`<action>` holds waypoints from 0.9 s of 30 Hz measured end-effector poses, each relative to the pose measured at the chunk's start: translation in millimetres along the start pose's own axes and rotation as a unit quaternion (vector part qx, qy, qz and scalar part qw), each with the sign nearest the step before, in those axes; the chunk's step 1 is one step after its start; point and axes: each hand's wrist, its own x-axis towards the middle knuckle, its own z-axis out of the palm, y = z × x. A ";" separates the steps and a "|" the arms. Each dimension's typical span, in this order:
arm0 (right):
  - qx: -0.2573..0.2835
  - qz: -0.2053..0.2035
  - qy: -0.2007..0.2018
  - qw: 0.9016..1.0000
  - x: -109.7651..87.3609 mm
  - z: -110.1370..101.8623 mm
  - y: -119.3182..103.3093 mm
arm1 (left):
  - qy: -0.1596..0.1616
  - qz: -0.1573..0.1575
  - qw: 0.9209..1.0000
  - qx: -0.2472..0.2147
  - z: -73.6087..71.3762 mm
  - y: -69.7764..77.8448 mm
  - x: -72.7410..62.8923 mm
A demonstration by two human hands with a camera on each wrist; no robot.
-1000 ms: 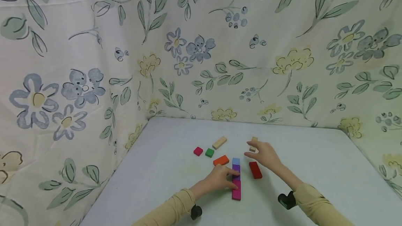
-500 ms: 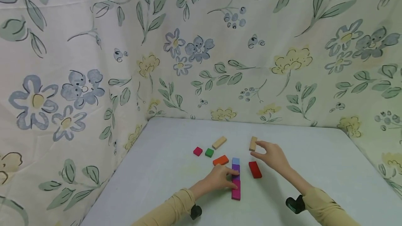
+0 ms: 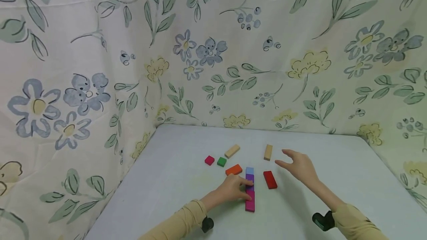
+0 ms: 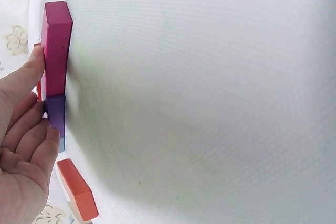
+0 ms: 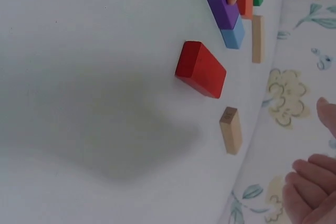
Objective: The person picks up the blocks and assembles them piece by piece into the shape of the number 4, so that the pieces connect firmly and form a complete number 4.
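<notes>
In the head view a row of blocks runs toward the person: light blue block (image 3: 250, 170), purple block (image 3: 249, 178), then magenta block (image 3: 250, 205). My left hand (image 3: 229, 189) rests on this row, thumb on the magenta block and fingertips at the purple block (image 4: 55, 114), as the left wrist view also shows. My right hand (image 3: 300, 166) is held off to the right with thumb and fingers spread and nothing between them. Nearest to it is a plain wooden block (image 3: 268, 152), standing apart from the fingertips. A red block (image 3: 270, 179) lies between the row and my right forearm.
Left of the row lie an orange block (image 3: 234, 169), a green block (image 3: 221, 162), a small crimson block (image 3: 209, 160) and another wooden block (image 3: 232, 151). All are on a white table (image 3: 160, 195). A floral cloth (image 3: 213, 95) hangs behind and at the left.
My right hand has drawn back to the right, away from the wooden block at the back right, which now lies fully in sight. The left hand has stayed on the row.
</notes>
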 end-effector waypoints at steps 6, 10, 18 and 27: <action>-0.001 0.011 -0.001 1.000 -4.8 -2.9 3.3 | -0.001 0.001 1.000 -0.002 -0.7 -0.1 -0.5; 0.003 0.017 -0.006 1.000 -8.8 -0.3 5.7 | -0.001 0.002 1.000 -0.001 -0.3 -0.6 -0.2; 0.007 0.020 -0.006 1.000 -15.5 5.1 7.9 | 0.002 0.006 1.000 0.006 -0.2 0.0 -1.1; 0.007 0.028 -0.019 0.999 -20.7 13.3 11.2 | 0.003 0.009 1.000 0.007 -0.2 -0.2 -1.3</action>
